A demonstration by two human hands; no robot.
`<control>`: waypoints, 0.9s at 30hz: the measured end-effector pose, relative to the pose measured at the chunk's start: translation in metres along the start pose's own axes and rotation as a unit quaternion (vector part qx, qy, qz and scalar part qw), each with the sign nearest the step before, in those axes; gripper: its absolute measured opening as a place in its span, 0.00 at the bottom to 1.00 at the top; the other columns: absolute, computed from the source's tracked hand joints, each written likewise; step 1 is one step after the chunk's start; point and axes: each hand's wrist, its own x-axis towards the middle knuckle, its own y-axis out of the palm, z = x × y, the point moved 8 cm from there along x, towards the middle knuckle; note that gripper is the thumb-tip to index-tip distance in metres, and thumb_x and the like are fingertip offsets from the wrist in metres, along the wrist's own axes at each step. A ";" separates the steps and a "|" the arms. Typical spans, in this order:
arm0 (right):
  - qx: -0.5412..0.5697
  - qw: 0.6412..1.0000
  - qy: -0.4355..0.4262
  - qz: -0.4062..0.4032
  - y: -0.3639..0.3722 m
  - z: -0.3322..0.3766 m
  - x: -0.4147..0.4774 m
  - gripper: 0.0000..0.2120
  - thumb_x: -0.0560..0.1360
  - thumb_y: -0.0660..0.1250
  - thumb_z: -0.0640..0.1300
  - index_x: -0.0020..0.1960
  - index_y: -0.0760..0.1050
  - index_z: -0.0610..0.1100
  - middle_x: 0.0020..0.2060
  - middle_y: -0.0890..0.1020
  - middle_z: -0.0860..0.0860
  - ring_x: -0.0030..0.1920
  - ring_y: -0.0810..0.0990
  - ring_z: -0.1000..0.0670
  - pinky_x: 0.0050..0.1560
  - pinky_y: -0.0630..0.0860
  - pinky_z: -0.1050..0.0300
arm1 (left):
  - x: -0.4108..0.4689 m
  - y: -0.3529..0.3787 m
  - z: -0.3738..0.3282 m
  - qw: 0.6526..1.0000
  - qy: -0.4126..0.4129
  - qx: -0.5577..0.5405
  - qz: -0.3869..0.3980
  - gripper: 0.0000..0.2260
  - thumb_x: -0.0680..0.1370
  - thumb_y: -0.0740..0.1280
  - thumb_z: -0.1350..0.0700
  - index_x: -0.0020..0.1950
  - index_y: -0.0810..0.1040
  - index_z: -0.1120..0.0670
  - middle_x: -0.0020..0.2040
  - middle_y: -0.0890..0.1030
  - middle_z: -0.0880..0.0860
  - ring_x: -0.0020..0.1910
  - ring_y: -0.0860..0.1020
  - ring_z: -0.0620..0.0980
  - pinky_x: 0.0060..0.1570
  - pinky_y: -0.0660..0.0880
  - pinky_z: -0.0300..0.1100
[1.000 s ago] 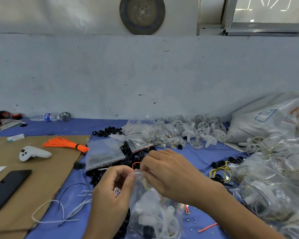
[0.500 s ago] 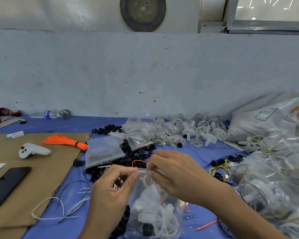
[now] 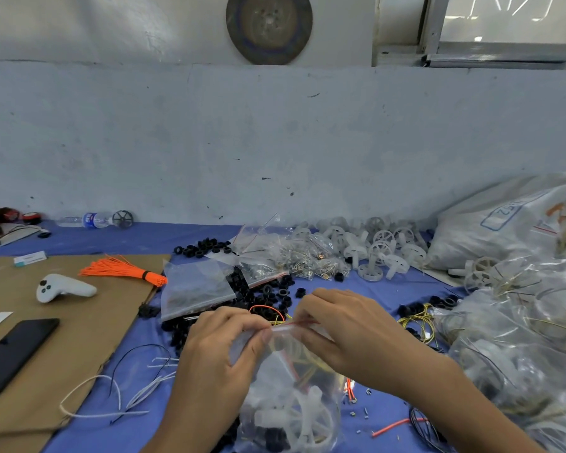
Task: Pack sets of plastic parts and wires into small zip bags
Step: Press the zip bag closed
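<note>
- Blue cloth (image 3: 138,238) covers a table by a pale wall, strewn with black rings (image 3: 268,294) and white wheels (image 3: 383,253).
- A filled bag (image 3: 288,400) is held upright at centre, so nothing spills.
- Its zip strip is pinched by the left hand (image 3: 216,351) and right hand (image 3: 353,331), apparently for sealing.
- Since the earlier frame, the pinches have been spread wider.

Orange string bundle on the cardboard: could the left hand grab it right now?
Probably not yet. The left hand pinches the top of the zip bag, as does the right hand, so it must let go first. Otherwise the way to the orange string bundle looks free: nothing tall stands between.
</note>
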 end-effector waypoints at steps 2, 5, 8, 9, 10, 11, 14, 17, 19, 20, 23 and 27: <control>0.011 1.000 0.011 -0.003 -0.003 -0.006 -0.003 0.09 0.82 0.57 0.56 0.53 0.72 0.53 0.49 0.77 0.58 0.49 0.74 0.54 0.48 0.69 0.58 | -0.002 -0.002 0.006 0.999 -0.019 -0.025 0.005 0.02 0.77 0.68 0.44 0.45 0.79 0.39 0.50 0.78 0.38 0.54 0.75 0.42 0.52 0.69 0.39; 0.018 1.000 0.014 -0.002 -0.003 -0.009 -0.005 0.09 0.82 0.58 0.55 0.53 0.73 0.52 0.49 0.77 0.58 0.48 0.74 0.55 0.47 0.70 0.58 | -0.003 -0.002 0.006 1.000 -0.019 -0.006 0.012 0.04 0.77 0.67 0.41 0.46 0.79 0.38 0.50 0.78 0.38 0.54 0.75 0.40 0.51 0.71 0.42; 0.017 1.000 0.000 -0.002 -0.001 -0.004 -0.005 0.09 0.82 0.57 0.54 0.53 0.73 0.52 0.48 0.76 0.57 0.47 0.73 0.54 0.45 0.67 0.59 | 0.000 0.001 -0.007 0.997 0.022 0.071 0.028 0.10 0.76 0.61 0.38 0.48 0.80 0.38 0.48 0.77 0.35 0.51 0.72 0.37 0.52 0.66 0.41; 0.016 1.000 -0.003 -0.002 -0.001 -0.003 -0.005 0.09 0.82 0.57 0.54 0.53 0.73 0.52 0.48 0.76 0.58 0.47 0.73 0.54 0.45 0.66 0.60 | 0.001 0.002 -0.011 0.995 0.035 0.088 0.032 0.10 0.76 0.61 0.39 0.48 0.80 0.38 0.47 0.76 0.35 0.49 0.72 0.38 0.51 0.64 0.41; 0.018 1.000 -0.002 -0.003 -0.001 -0.003 -0.006 0.09 0.82 0.57 0.55 0.53 0.73 0.52 0.49 0.77 0.58 0.48 0.73 0.55 0.45 0.66 0.60 | 0.001 0.002 -0.014 0.994 0.039 0.096 0.032 0.10 0.76 0.61 0.39 0.47 0.80 0.39 0.46 0.77 0.35 0.49 0.72 0.39 0.51 0.64 0.41; 0.021 1.000 0.001 -0.005 -0.001 -0.005 -0.007 0.09 0.82 0.57 0.56 0.54 0.73 0.53 0.49 0.77 0.58 0.49 0.74 0.55 0.46 0.68 0.60 | 0.002 0.001 -0.014 0.995 0.035 0.093 0.028 0.11 0.76 0.61 0.39 0.47 0.81 0.39 0.46 0.77 0.36 0.48 0.73 0.40 0.51 0.64 0.42; 0.039 0.999 0.022 0.000 0.000 -0.019 -0.015 0.10 0.81 0.58 0.59 0.56 0.73 0.56 0.52 0.77 0.61 0.53 0.74 0.58 0.52 0.71 0.60 | 0.001 -0.005 -0.003 0.998 0.002 0.054 0.012 0.11 0.76 0.62 0.39 0.45 0.82 0.41 0.45 0.78 0.37 0.48 0.74 0.40 0.52 0.68 0.44; 0.069 0.996 0.047 0.006 0.000 -0.036 -0.025 0.10 0.80 0.59 0.58 0.53 0.75 0.54 0.48 0.78 0.61 0.49 0.75 0.58 0.49 0.73 0.60 | -0.001 -0.010 0.009 1.000 -0.025 0.012 -0.001 0.08 0.78 0.67 0.43 0.45 0.83 0.42 0.45 0.80 0.38 0.50 0.76 0.42 0.52 0.73 0.45; 0.113 0.992 0.059 -0.007 -0.003 -0.043 -0.030 0.10 0.80 0.60 0.57 0.51 0.76 0.53 0.45 0.79 0.60 0.46 0.77 0.56 0.45 0.73 0.61 | -0.001 -0.011 0.012 0.999 -0.039 -0.011 -0.002 0.06 0.76 0.68 0.44 0.44 0.83 0.42 0.46 0.80 0.39 0.51 0.77 0.43 0.51 0.73 0.42; 0.131 0.989 0.061 -0.014 -0.004 -0.045 -0.032 0.09 0.80 0.61 0.57 0.50 0.77 0.53 0.44 0.79 0.59 0.45 0.77 0.56 0.45 0.74 0.61 | -0.001 -0.011 0.012 0.999 -0.046 -0.020 -0.002 0.05 0.75 0.68 0.45 0.43 0.83 0.42 0.46 0.80 0.39 0.51 0.78 0.44 0.51 0.72 0.40; 0.165 0.984 0.063 -0.029 -0.005 -0.047 -0.035 0.07 0.79 0.64 0.55 0.50 0.77 0.54 0.43 0.80 0.59 0.45 0.79 0.56 0.45 0.74 0.63 | -0.001 -0.010 0.011 0.998 -0.052 -0.034 0.002 0.03 0.74 0.68 0.46 0.42 0.82 0.40 0.47 0.81 0.39 0.51 0.78 0.42 0.50 0.71 0.36; 0.208 0.974 0.074 -0.055 -0.007 -0.050 -0.035 0.04 0.78 0.68 0.52 0.47 0.78 0.54 0.41 0.81 0.60 0.43 0.80 0.56 0.44 0.75 0.61 | -0.001 -0.010 0.014 0.998 -0.055 -0.012 0.015 0.05 0.77 0.66 0.43 0.44 0.81 0.39 0.46 0.81 0.38 0.50 0.78 0.42 0.51 0.74 0.43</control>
